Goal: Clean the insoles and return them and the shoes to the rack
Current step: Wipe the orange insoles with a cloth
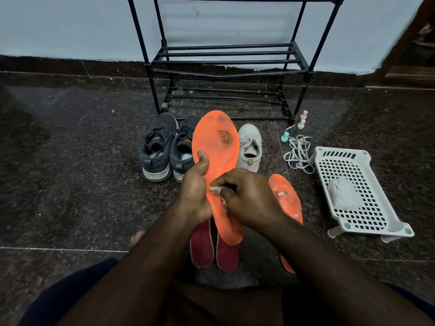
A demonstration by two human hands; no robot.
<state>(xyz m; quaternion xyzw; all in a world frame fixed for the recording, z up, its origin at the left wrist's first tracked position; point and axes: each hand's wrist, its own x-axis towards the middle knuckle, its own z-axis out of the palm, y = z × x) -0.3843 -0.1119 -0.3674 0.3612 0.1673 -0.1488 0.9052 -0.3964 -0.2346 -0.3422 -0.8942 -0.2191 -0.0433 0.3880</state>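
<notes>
Granite floor; wipes in basket

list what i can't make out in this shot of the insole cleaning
- Head view: the second white shoe, if there is one; the held orange insole covers that spot beside the white shoe.
- What the right hand pinches: only a white scrap shows past the fingers.
- Red insoles: upper ends hidden by hands and the orange insole.
- Rack: top cut by the frame edge.
- White bundle on the basket: too blurred to identify.
</notes>
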